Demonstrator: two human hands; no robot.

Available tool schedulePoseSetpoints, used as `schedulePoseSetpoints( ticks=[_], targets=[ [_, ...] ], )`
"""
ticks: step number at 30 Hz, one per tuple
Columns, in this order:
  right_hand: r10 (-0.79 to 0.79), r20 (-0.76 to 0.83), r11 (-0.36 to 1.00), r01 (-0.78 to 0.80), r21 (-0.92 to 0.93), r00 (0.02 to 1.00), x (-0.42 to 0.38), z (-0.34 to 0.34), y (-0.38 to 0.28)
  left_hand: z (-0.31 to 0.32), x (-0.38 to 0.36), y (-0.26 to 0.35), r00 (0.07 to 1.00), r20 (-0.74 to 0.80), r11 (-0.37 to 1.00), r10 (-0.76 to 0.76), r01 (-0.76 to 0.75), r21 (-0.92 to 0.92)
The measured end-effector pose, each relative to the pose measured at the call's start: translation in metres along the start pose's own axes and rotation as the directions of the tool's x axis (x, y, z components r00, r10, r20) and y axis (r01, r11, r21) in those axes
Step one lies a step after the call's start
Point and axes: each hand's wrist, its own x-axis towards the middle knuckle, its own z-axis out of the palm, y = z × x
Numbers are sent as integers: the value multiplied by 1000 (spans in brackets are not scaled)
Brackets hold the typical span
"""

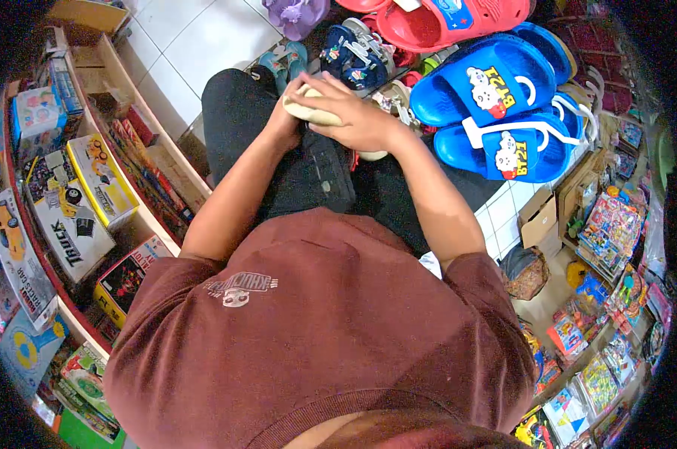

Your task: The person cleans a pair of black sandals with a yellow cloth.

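Note:
In front of my lap, a pale yellow, rounded, flattish thing (317, 114) is held between my two hands; its kind is hard to make out, though it may be a small shoe. My left hand (284, 118) closes on its left side, partly hidden behind it. My right hand (357, 123) lies over its top and right side, with the fingers reaching across to the left hand. Close beyond the hands are dark blue children's sandals (351, 60) and teal sandals (284, 63). Beige footwear (397, 105) sits just right of my right hand.
Blue slide sandals (495, 82) with white hangers hang at the right, below red clogs (454, 22). A purple shoe (297, 15) is at the top. Left, a wooden shelf (147, 191) holds boxed toy trucks (69, 213). Packaged toys (611, 224) and a cardboard box (539, 217) stand right.

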Motion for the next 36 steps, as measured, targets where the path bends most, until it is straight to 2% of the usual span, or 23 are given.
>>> schedulePoseSetpoints(
  ticks=[2,3,4,6,7,9,11,12,14,15,16,18,20,21,22,24,25,27,30,31,32,34,36],
  targets=[
    [-75,119,997,78,-19,990,-13,-6,18,-15,23,-25,995,-53,996,82,-80,41],
    [-109,193,993,98,67,975,-22,-19,9,-17,27,-16,958,-6,923,-287,275,-271],
    [-121,254,980,75,182,960,-26,-25,-4,17,-11,22,978,-174,991,-114,100,-90],
    [-138,260,961,66,268,956,-32,-39,-21,12,-4,16,962,-258,996,-88,86,-20],
    [-259,193,942,203,268,946,-23,-48,-29,2,6,6,975,-157,980,-160,138,-141],
    [45,-152,973,-9,230,987,-24,-43,-44,4,4,6,973,-44,941,-227,208,-268],
    [151,-425,987,-112,117,893,-5,-38,-52,7,-1,10,962,17,930,-272,267,-252],
    [105,-383,994,-107,16,918,0,-32,-43,-2,6,7,950,73,924,-303,312,-220],
    [20,-286,979,-77,-191,958,3,-7,-13,13,-4,9,987,-110,987,-117,102,-127],
    [75,-181,994,-87,-59,981,0,8,-3,-4,4,-4,998,8,997,-66,67,-38],
    [176,-249,982,-186,-14,952,-2,17,-8,-1,1,-1,996,54,996,-64,67,-60],
    [150,-252,974,-186,-126,956,-12,17,-20,-16,22,-20,985,168,974,-48,83,-209],
    [152,-198,964,-189,-185,968,-28,16,-34,-13,14,-22,999,52,1000,-14,14,0],
    [153,-174,957,-190,-220,973,-38,12,-41,-6,15,-12,981,54,970,-184,191,-151],
    [177,-148,967,-200,-156,973,-49,7,-54,2,17,-2,935,54,887,-350,349,-302],
    [245,-70,954,-253,-158,967,-64,-2,-76,1,20,-2,947,-17,929,-319,310,-201],
    [288,-25,956,-289,-57,957,-72,-8,-87,7,15,3,936,-7,889,-352,332,-316],
    [359,74,920,-366,141,930,-84,-23,-101,2,17,4,923,-6,875,-386,364,-320],
    [466,-12,825,-430,366,885,-83,-41,-105,1,15,3,936,-44,905,-350,326,-274],
    [411,-264,908,-365,205,873,-75,-36,-107,1,14,3,943,-59,919,-328,304,-249],
    [361,-355,932,-344,111,862,-62,-33,-106,2,12,5,948,-78,929,-310,285,-235],
    [228,-517,948,-308,-74,825,-31,-26,-97,16,-7,23,954,-122,948,-275,248,-201],
    [118,-553,904,-320,-284,824,1,-12,-83,9,-3,15,993,-58,983,-102,92,-160]
  ],
)
